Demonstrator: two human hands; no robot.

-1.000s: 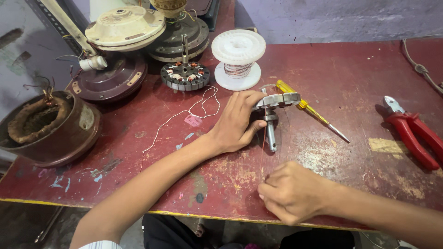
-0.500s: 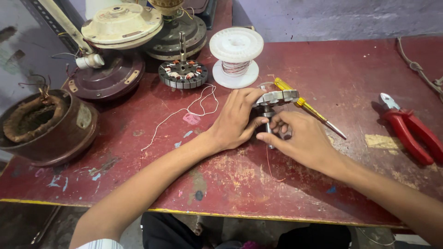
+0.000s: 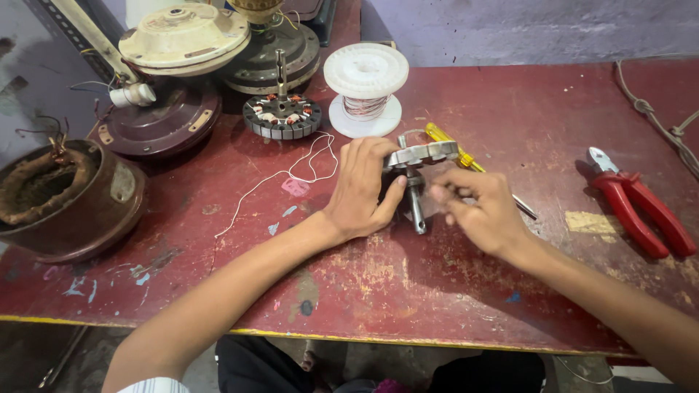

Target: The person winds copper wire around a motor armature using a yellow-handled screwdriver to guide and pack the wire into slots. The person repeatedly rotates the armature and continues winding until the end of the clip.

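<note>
Workbench (image 3: 451, 291): worn red top, paint scraped in patches, yellow front edge.
Brown motor housing (image 3: 62, 196): far left, copper-brown winding inside, wires sticking up.
Cream fan cover (image 3: 182, 33): back left, stacked over dark round housings.
White wire spool (image 3: 365, 80): upright behind the hands, fine copper-coloured wire wound on its core.
Wound stator (image 3: 282, 116): left of the spool, shaft standing straight up, windings around its ring.
Red pliers (image 3: 641, 207): flat on the right, well apart from both hands.
Left hand (image 3: 360, 193): palm down, fingers wrapped round the left edge of the steel stator core, thumb pressed near its shaft.
Right hand (image 3: 480, 211): blurred, fingers pinched together just right of the core; contents of the pinch not readable.
Steel stator core (image 3: 422, 154): bare grey ring with shaft pointing toward the viewer, mid-bench, between the two hands.
Yellow-handled screwdriver (image 3: 451, 145): partly hidden behind core and right hand.
White string (image 3: 291, 175): loose loops left of the left hand.
</note>
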